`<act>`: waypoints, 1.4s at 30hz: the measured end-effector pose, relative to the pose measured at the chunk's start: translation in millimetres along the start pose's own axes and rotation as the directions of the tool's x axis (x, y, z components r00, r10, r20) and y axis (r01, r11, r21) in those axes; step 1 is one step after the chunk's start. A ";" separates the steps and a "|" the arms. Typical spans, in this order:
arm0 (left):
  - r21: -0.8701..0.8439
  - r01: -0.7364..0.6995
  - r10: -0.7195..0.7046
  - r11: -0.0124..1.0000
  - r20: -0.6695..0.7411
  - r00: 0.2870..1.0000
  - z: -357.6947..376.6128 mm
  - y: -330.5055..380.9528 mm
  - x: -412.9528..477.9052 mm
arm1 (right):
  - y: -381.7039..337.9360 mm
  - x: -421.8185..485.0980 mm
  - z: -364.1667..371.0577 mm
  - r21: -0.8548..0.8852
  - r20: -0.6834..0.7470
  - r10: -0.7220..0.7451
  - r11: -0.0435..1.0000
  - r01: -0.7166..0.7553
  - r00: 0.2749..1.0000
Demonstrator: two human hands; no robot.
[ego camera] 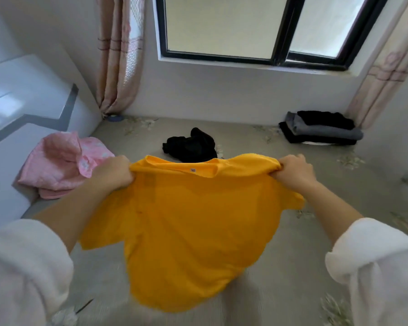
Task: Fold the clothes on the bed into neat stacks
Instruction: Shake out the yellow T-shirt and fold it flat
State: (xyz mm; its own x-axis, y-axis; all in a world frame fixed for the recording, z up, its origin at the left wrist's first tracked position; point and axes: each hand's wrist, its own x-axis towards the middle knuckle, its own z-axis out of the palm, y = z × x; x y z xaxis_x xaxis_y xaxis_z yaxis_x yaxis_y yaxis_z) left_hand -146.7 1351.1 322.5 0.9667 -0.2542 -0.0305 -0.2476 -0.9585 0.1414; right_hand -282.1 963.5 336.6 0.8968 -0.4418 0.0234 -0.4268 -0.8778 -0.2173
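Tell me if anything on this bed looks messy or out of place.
The black garment lies crumpled on the bed, and the pink garment sits rumpled at its left edge, unlike the neat dark stack at far right. The left hand and right hand grip the yellow shirt. Nothing looks spilled or damaged.

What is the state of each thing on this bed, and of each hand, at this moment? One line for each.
Yellow short-sleeved T-shirt: unfolded, held up, spread wide.
Left hand: grips one shirt shoulder.
Right hand: grips the other shoulder.
Black fabric garment: crumpled, unfolded, on the bed.
Pink floral garment: rumpled, unfolded, at the left.
Stack of black and grey clothes: folded, far right.
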 end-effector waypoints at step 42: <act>-0.064 -0.286 0.293 0.956 0.235 0.927 426.6 -49.9 -235.9 | 40.4 -262.9 412.5 0.409 0.299 0.833 0.329 -0.851 0.466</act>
State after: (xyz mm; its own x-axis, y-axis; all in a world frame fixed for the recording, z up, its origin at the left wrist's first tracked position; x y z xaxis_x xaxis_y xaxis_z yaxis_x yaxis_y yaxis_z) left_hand -390.1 1403.8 -99.4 0.8083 -0.5465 -0.2192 -0.5086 -0.8356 0.2076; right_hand -487.0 1120.4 -80.9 0.0967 -0.8817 -0.4618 -0.8563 0.1628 -0.4902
